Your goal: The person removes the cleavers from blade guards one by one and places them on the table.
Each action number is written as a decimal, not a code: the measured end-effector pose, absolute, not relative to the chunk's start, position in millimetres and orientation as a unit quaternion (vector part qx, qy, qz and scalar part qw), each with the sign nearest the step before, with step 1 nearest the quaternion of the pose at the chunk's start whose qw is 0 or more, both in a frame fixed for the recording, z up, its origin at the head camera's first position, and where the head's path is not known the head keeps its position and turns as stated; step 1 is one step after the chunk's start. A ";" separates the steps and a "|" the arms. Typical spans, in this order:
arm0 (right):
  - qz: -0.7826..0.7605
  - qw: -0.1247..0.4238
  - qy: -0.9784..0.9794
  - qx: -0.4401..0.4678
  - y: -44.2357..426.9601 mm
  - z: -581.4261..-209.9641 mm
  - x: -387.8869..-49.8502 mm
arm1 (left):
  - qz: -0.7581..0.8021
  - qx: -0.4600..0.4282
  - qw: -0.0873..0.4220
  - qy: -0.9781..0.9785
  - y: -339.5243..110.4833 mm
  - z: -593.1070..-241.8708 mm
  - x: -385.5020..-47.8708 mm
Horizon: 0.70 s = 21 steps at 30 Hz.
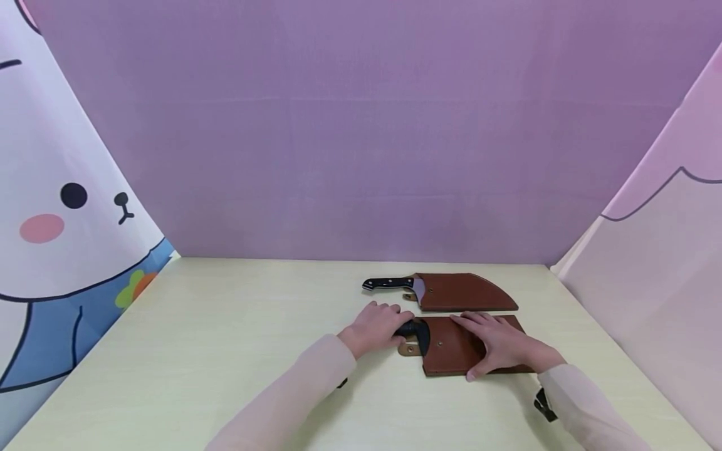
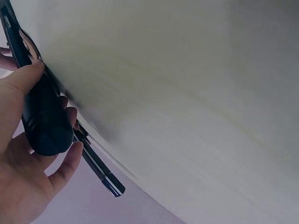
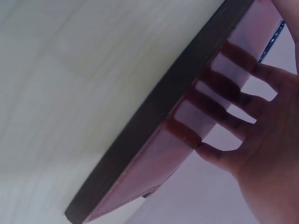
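Note:
A cleaver with a black handle point(image 2: 46, 114) lies in a brown leather sheath point(image 1: 442, 360) on the table, right of centre. My left hand point(image 1: 375, 327) grips the handle, thumb along its side and fingers curled round it. My right hand point(image 1: 499, 346) rests over the sheath with its fingers spread. In the right wrist view those fingertips point(image 3: 205, 147) touch the glossy leather. A tan snap strap point(image 1: 410, 349) sticks out beside the handle. The blade is hidden inside the sheath.
Just behind lies a second knife point(image 1: 389, 283), black-handled with rivets, in its own brown sheath point(image 1: 468, 293). The pale table point(image 1: 225, 313) ends at a purple cloth backdrop point(image 1: 361, 156). Printed cloth walls stand at both sides.

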State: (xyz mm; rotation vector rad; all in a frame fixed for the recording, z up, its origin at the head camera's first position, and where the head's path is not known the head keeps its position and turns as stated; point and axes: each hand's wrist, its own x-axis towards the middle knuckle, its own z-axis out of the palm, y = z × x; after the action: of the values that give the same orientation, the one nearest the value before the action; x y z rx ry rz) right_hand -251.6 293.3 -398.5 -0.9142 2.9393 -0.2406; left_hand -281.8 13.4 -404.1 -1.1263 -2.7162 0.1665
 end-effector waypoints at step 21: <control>-0.051 0.008 0.957 -0.286 290.2 -395.1 -247.3 | 0.087 -0.380 0.087 -0.917 15.6 -402.9 -282.1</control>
State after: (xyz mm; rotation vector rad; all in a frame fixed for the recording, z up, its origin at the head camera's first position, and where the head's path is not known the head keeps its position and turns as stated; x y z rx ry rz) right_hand -247.3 290.2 -395.1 -0.8949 2.9914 -0.1590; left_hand -282.1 15.6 -402.9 -1.1311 -2.7312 0.2577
